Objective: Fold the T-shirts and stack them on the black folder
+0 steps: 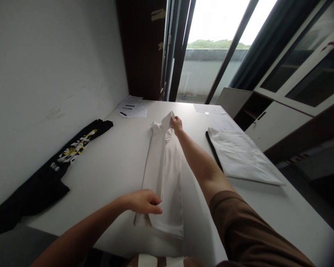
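1. Head view: white garment (pixel 164 174) folded into a long narrow strip, lying lengthwise at mid-table (pixel 114 163).
2. Left hand (pixel 143 201) closed on garment's near end, fingers pinching the fold.
3. Right hand (pixel 177 123) closed on garment's far end, cloth lifted slightly off the table.
4. Black printed shirt (pixel 58 163) left of garment, well apart, against the wall.
5. Folded white cloth (pixel 239 155) right of garment, dark edge beneath.
6. Printed papers (pixel 132 108) beyond garment, far-left corner; window behind.
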`<state>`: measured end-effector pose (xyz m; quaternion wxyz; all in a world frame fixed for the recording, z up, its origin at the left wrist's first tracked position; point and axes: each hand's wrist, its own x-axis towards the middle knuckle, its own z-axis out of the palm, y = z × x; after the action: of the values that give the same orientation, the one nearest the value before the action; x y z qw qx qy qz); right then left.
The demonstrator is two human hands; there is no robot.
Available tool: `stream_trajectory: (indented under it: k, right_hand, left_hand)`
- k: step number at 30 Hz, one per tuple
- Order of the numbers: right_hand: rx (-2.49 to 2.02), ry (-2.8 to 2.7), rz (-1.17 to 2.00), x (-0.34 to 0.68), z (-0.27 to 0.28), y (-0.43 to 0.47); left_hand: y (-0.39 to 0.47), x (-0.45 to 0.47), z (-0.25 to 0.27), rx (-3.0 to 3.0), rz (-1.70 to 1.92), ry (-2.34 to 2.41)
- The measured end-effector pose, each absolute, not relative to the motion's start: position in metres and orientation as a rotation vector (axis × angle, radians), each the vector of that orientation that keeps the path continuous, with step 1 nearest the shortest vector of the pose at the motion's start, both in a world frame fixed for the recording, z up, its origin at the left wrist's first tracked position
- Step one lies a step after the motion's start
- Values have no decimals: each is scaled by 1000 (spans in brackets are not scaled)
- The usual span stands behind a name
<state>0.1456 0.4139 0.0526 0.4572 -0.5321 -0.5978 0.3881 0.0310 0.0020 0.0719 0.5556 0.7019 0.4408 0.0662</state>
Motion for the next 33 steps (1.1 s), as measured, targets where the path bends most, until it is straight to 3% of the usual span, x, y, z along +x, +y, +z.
stream_trajectory:
  k: [6,14,23,33]
  right_hand:
    - [-1528,-1325,978,200,29,402]
    - [-1594,-1266,973,216,9,388]
    - [-1538,-1525,717,238,-8,373]
    - [-1439,-1546,673,237,-20,374]
  left_hand:
    - [-7,55,76,1991,103,1115]
    - [18,52,70,1918,179,1197]
    - [166,22,51,2109,558,1838]
    - [334,24,33,2200,498,1964]
